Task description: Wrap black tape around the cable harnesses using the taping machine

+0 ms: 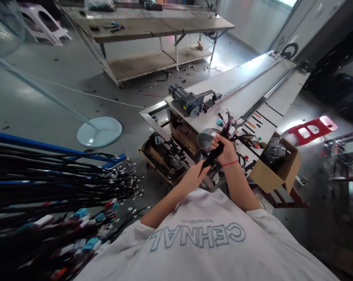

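A black wire harness [214, 153] runs between my two hands, in front of my chest. My right hand [225, 150], with a red string at its wrist, is closed around its upper part. Lower down, my left hand [196, 175] grips the same bundle with the fingers wrapped round it. Loose wire ends with small white and coloured connectors [227, 119] fan out above my right hand. Behind the hands, a grey coil [205, 138] is partly hidden. The harness's lower end is hidden by my left hand.
A long white workbench [246, 89] with a motor [182, 97] extends to the upper right. An open cardboard box [270, 173] stands at the right, a red stool [311, 130] beyond. Many black harnesses hang on a blue rack [114, 160] at left, near a round white base [99, 132].
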A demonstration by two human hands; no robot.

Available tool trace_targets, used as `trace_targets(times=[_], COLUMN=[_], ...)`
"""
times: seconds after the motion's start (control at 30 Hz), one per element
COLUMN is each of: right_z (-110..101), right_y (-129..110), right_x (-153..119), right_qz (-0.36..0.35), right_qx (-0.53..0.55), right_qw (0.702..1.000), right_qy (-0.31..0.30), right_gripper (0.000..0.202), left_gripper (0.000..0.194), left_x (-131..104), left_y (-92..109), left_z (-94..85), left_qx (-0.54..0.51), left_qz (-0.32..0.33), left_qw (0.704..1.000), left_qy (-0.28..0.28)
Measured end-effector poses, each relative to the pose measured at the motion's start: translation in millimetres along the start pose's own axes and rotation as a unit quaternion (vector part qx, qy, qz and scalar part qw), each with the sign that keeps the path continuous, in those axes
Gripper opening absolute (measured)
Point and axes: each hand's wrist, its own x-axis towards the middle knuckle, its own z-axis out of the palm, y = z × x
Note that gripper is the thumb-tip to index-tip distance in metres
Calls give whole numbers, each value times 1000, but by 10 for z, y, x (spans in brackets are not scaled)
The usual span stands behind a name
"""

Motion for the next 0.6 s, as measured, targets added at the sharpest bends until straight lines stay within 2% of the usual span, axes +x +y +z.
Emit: trace_targets(times=[0.1,0.17,0.27,0.37,0.4,0.47,0.53,0.6], right_z=[-159,-239,-317,-409,-447,-525,-584,-610], right_y=[-155,-150,134,625,791,1074,1253,1306], right_x=[-5,-25,-91,-212,-250,-286,-224,-49], right_qz=[15,2,-28,-16,2,37,59,55], right_qx=[29,25,-47,-172,-202,-220,-186,-126], right_qw=[999,998,996,984,978,973,975,976], right_qy=[40,56,65,49,45,60,108,169], right_gripper=[11,13,23,33,35,36,34,30], left_gripper=[36,46,51,48,47,43,36,29], left_x=[-183,-281,-398,-540,-599,-719,-806,-822], left_y=[-158,-224,-267,-325,-361,-457,-567,-669], left_z=[-176,-331,-617,-907,-982,-1066,-1040,-909], left_qx=[-100,-195,-259,-218,-197,-155,-98,-18], left_qz=[-53,-105,-174,-230,-243,-244,-207,-151], left_qw=[986,958,902,863,861,882,928,970], left_qy=[-118,-182,-298,-394,-401,-371,-295,-190])
